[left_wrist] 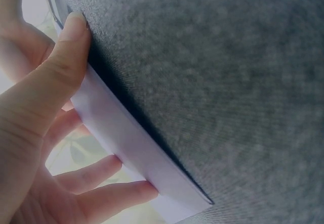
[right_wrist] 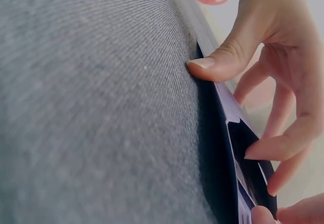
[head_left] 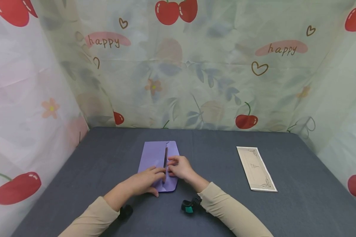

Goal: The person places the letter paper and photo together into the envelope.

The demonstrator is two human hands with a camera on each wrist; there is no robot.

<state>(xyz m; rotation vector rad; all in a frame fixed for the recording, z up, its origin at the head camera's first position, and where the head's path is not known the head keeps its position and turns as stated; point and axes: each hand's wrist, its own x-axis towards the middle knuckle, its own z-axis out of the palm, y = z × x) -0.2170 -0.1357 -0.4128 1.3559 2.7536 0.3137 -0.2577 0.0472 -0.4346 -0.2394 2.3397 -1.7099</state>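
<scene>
A purple paper envelope [head_left: 154, 153] lies flat on the table, its flap side to the right. A narrow dark slit [head_left: 165, 158] runs lengthwise along it. My left hand [head_left: 143, 182] rests on the lower part with its fingers spread and the thumb at the near edge. In the right wrist view, one of its fingertips touches the dark mouth [right_wrist: 248, 145]. From the right, my right hand [head_left: 181, 168] bends its fingers over the flap and seems to pinch the slit's edge; the contact is partly hidden. Only its fingertips [right_wrist: 262, 215] show in the right wrist view.
A cream printed paper [head_left: 255, 168] with ornamental corners lies farther right on the dark grey tabletop [head_left: 210, 148]. Black wrist-worn devices sit beneath both forearms, one with a teal part [head_left: 189, 209]. Patterned curtains [head_left: 178, 79] enclose the back and sides.
</scene>
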